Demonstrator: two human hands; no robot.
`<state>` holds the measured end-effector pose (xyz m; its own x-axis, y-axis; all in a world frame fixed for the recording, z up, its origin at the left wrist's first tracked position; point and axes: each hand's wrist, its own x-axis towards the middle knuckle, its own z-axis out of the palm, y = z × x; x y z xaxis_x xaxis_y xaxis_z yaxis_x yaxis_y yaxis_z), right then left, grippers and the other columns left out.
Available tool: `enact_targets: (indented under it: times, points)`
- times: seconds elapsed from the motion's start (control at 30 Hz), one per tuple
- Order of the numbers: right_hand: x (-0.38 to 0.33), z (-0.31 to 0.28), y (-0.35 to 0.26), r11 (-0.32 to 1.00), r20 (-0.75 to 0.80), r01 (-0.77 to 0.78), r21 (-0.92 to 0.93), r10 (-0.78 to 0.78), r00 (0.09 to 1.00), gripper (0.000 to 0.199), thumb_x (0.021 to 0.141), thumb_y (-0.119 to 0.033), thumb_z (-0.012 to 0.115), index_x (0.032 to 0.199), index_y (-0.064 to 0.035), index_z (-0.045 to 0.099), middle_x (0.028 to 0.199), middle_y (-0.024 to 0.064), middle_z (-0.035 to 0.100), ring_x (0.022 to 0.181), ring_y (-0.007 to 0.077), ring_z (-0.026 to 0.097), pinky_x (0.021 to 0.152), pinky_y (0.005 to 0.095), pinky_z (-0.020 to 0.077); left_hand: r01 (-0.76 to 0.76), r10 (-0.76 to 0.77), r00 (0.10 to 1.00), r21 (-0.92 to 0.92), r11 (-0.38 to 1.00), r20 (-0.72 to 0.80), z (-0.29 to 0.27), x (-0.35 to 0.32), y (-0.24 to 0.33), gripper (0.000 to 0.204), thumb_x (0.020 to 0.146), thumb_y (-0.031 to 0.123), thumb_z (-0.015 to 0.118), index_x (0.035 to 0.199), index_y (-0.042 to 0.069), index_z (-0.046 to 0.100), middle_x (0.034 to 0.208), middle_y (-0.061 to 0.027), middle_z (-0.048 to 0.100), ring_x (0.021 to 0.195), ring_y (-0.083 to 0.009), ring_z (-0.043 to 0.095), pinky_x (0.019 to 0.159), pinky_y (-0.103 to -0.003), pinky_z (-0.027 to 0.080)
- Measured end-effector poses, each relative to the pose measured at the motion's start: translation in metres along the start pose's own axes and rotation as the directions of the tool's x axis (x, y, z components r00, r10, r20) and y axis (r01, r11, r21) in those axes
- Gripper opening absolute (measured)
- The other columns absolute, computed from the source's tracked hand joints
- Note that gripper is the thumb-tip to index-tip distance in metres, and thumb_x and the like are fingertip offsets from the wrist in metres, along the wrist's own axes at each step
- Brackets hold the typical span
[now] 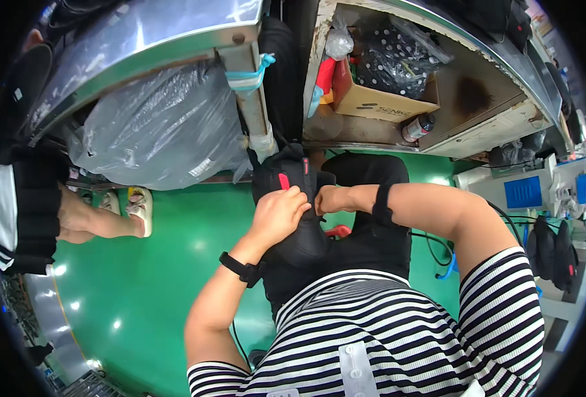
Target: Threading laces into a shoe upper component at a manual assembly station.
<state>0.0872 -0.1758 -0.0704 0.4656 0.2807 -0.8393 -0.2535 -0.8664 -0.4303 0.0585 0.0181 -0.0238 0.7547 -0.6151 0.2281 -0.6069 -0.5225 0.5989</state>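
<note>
A black fabric bag (270, 173) rests upright on my lap, between my arms. A red tab (284, 181) shows on its front, and a small red label (306, 165) sits along its upper right part. My left hand (278, 217) is closed on the bag's front just below the red tab, its fingertips pinching the fabric. At the bag's right side, my right hand (334, 199) is closed with curled fingers against the edge; its fingertips are partly hidden. Both wrists wear black bands.
Ahead on the left stands a metal table (174, 33) with a grey plastic sack (167, 132) under it. An open cabinet (372, 135) at right holds a cardboard box (379, 104) and a dark bottle (418, 127). Another person's legs (101, 221) are at left. A cable (442, 245) hangs at right.
</note>
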Motion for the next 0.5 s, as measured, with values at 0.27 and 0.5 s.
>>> enact_targets:
  times: [0.27, 0.5]
  points:
    - [-0.016, 0.022, 0.003, 0.997, -0.385, -0.022, 0.073, 0.049, 0.921, 0.022, 0.075, -0.019, 0.072, 0.083, 0.0018, 0.069, 0.088, 0.0168, 0.067, 0.08, 0.0295, 0.066, 0.07, 0.0378, 0.0511, 0.006, -0.008, 0.998, -0.034, 0.999, -0.062, 0.006, -0.003, -0.003, 0.017, 0.086, 0.02, 0.064, 0.077, 0.006, 0.059, 0.077, -0.0091, 0.054, 0.072, -0.029, 0.06, 0.063, -0.042, 0.047]
    - [-0.06, 0.053, 0.012, 0.767, -0.862, 0.64, 0.045, -0.294, 0.413, 0.015, 0.085, -0.011, 0.068, 0.078, 0.0016, 0.066, 0.085, 0.0078, 0.052, 0.086, 0.0208, 0.055, 0.075, 0.0308, 0.0461, 0.041, -0.046, 0.997, -0.068, 0.997, -0.064, 0.005, -0.012, 0.0, 0.019, 0.088, 0.022, 0.063, 0.08, 0.006, 0.059, 0.077, -0.0102, 0.053, 0.072, -0.031, 0.059, 0.064, -0.043, 0.046]
